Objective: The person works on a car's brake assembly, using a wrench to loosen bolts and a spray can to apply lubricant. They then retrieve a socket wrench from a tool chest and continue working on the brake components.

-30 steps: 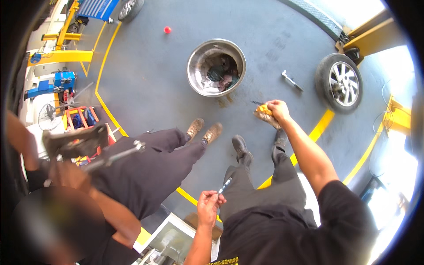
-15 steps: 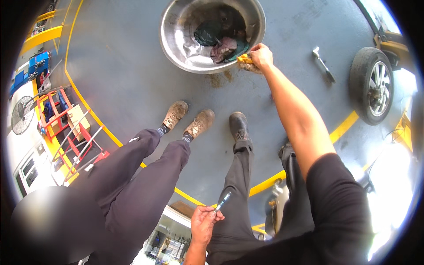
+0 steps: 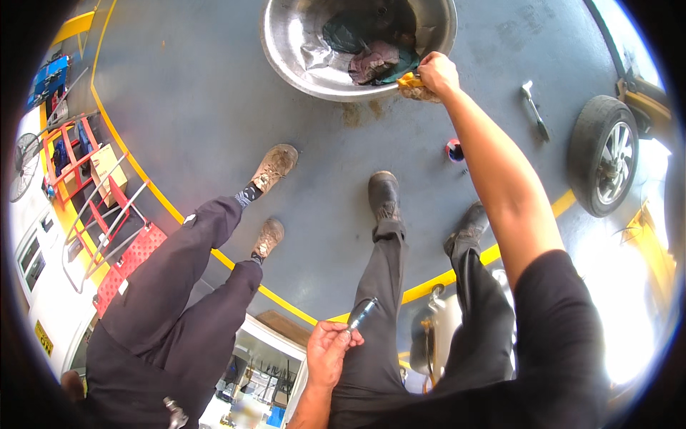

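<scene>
My left hand (image 3: 330, 350) is low in the middle, its fingers pinching a slim, shiny bluish rod (image 3: 363, 314) that points up and away; its exact kind does not show. My right arm stretches far forward. At its end my right hand (image 3: 437, 74) is closed on a dirty yellow and tan rag (image 3: 414, 87), right at the near rim of a large dented metal basin (image 3: 289, 68). Crumpled cloths, one pinkish (image 3: 374, 61) and others dark green, lie inside the basin.
A ratchet wrench (image 3: 534, 111) lies on the floor, left of a wheel (image 3: 613, 156). A red and dark round container (image 3: 454, 150) stands beside my right forearm. Another person's legs (image 3: 207, 250) are at my left. Beyond them is a red cart (image 3: 100, 193) holding a cardboard box.
The other person has stepped, the feet now farther apart and shifted left. My view has shifted, and the round container has come out from behind my right arm. Both hands keep their hold.
</scene>
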Demonstrator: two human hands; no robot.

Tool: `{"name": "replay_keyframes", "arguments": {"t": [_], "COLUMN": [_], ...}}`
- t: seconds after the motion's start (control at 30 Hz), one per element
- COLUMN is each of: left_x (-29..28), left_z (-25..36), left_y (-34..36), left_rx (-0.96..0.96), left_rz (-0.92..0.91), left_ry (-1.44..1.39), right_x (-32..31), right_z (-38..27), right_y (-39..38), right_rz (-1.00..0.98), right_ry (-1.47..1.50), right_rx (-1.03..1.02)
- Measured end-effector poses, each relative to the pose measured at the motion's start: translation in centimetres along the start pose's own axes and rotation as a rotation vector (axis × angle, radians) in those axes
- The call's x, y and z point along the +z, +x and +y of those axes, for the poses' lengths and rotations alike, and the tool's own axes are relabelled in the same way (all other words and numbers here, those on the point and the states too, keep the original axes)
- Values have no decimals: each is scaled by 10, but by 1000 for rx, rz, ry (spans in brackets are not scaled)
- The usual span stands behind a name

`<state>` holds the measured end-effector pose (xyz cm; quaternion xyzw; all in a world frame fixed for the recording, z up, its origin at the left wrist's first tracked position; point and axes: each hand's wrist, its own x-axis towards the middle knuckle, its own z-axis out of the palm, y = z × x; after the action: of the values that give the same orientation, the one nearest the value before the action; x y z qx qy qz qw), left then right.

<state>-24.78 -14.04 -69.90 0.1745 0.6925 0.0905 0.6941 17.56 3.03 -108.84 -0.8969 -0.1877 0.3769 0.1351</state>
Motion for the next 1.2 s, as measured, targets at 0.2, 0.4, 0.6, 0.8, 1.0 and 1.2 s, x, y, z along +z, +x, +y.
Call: {"name": "replay_keyframes", "arguments": {"t": [0.2,0.4,0.6,0.8,1.0,1.2], "left_x": [-3,17,20,3,-14,-37], "left_z": [-3,-1,18,28,0,-59], "left_y": [8,-4,-55,-150,-155,-53], "left_rx": [73,147,300,496,444,149], "left_rz": [65,111,122,43,30,-106], "left_ry": [55,51,110,-38,129,138], "right_x": [4,-61,-106,-194,-177,-90], "right_z": [32,119,273,207,146,201], "right_y": [4,-101,-255,-399,-475,-378], "right_rz": [-105,-178,-481,-713,-796,-353], "right_ry": [-89,235,388,815,406,27], "right_rx": [-188,20,209,553,147,-26]}}
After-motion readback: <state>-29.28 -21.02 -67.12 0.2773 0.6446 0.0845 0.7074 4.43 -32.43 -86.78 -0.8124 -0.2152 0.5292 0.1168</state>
